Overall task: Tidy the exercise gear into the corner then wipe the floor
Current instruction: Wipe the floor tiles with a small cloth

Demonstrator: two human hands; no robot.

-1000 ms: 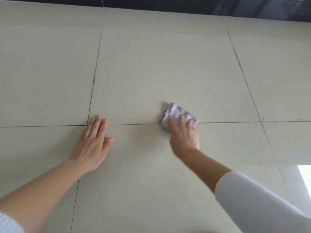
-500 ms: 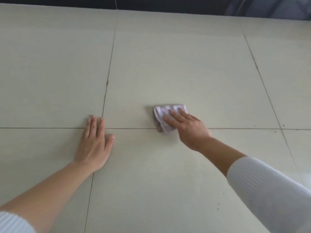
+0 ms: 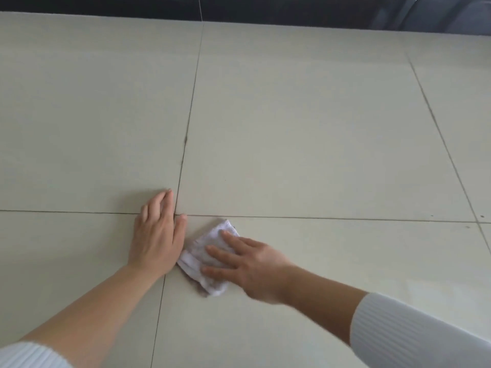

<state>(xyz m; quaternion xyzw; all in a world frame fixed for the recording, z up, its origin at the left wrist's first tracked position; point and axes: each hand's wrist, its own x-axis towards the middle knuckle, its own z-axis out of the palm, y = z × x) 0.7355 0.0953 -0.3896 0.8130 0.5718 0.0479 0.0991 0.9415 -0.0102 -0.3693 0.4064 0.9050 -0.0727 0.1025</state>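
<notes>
A small crumpled white cloth (image 3: 206, 252) lies flat on the pale tiled floor (image 3: 305, 144), just below a grout crossing. My right hand (image 3: 249, 264) presses down on it with fingers spread, pointing left. My left hand (image 3: 156, 232) rests palm down on the floor right beside the cloth's left edge, fingers together over the grout crossing. No exercise gear is in view.
Large cream tiles with dark grout lines fill the view. A dark strip (image 3: 239, 7) runs along the far edge of the floor at the top. A few small dark specks (image 3: 482, 216) sit on the tiles at the right.
My right hand has slid the cloth left and toward me, from above the grout line to below it, up against my left hand. The left hand has stayed planted.
</notes>
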